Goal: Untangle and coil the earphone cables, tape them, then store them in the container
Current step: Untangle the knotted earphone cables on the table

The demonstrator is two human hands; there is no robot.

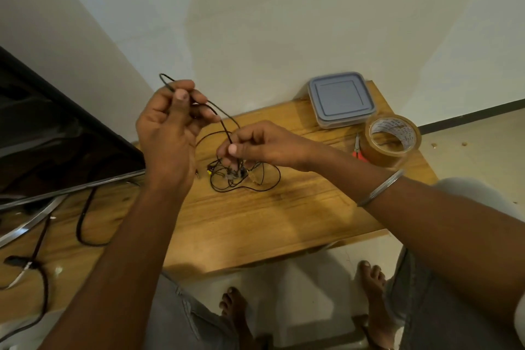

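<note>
A bench (255,222) stands against a wall. At its middle lies a tangle of earphone cables (244,179). The right hand (255,145) pinches a strand directly above the tangle; the left hand (167,128) holds a loop higher up and to the left. A lidded container (341,99) sits in the far right corner. A tape roll (392,139) is just in front of it, with a small hand tool (356,148) at the roll's left side. A flat screen (56,136) fills the bench's left, thick cords (82,222) in front of it.
</note>
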